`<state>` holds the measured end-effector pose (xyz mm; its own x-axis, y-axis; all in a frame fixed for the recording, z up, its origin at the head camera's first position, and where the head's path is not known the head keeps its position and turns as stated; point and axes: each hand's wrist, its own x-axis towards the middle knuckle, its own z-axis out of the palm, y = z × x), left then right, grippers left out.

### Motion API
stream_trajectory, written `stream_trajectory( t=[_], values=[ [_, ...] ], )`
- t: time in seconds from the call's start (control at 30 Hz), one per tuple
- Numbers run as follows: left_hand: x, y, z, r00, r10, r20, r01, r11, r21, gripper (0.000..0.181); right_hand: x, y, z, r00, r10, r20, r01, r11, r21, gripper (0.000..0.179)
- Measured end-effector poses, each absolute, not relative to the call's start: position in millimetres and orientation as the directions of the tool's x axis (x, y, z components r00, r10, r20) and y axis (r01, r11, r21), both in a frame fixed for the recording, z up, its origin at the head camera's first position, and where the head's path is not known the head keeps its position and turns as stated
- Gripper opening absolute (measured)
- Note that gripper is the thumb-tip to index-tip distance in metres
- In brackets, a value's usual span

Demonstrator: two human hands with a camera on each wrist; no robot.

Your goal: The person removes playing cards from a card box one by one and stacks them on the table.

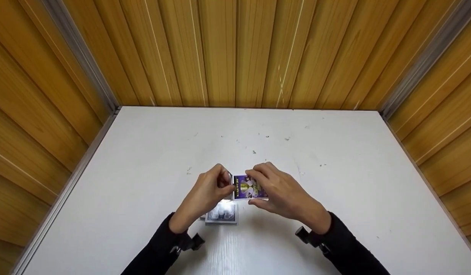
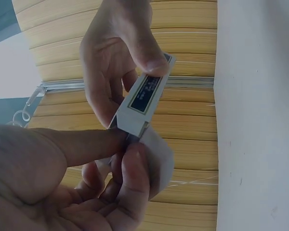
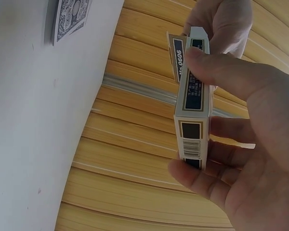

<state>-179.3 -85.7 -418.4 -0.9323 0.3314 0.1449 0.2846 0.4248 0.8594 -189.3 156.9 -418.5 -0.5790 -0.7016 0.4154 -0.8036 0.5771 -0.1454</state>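
A: Where is the box [image 1: 251, 187]?

B: It is between the two hands, above the white table [image 1: 144, 152]. The right hand [image 1: 283, 192] holds it — the thumb lies on one narrow side, the fingers are across from it.

A: And the left hand [image 1: 205, 193]?

B: Its thumb and finger pinch the box at the end. A flap [image 3: 177, 55] is bent outward beside this grip.

A: The cards [image 1: 222, 214]?

B: They lie on the table — below the left grip, nearer to the person.
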Motion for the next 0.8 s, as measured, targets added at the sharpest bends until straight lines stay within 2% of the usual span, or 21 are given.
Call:
stream_trajectory(
  t=[0.1, 0.27, 0.47, 0.57, 0.8],
  values=[
    [-181, -85, -421, -0.933, 0.336, 0.132, 0.269, 0.404, 0.874, 0.021, -191, 158, -418, -0.581, -0.701, 0.414, -0.802, 0.579, -0.146, 0.071],
    [-185, -87, -421, -0.935, 0.346, 0.078, 0.186, 0.293, 0.938, 0.022, -193, 160, -418, -0.595, -0.694, 0.406, -0.794, 0.588, -0.158, 0.070],
    [-188, -89, -419, -0.934, 0.337, 0.118, 0.195, 0.204, 0.959, 0.021, -196, 164, -417, -0.618, -0.678, 0.397, -0.777, 0.604, -0.179, 0.069],
    [-187, -92, -416, -0.936, 0.308, 0.169, 0.250, 0.246, 0.936, 0.023, -197, 167, -415, -0.633, -0.667, 0.392, -0.767, 0.610, -0.199, 0.070],
    [-185, -96, -412, -0.926, 0.264, 0.269, 0.367, 0.463, 0.807, 0.028, -200, 176, -412, -0.669, -0.639, 0.380, -0.738, 0.633, -0.234, 0.071]
  ],
)
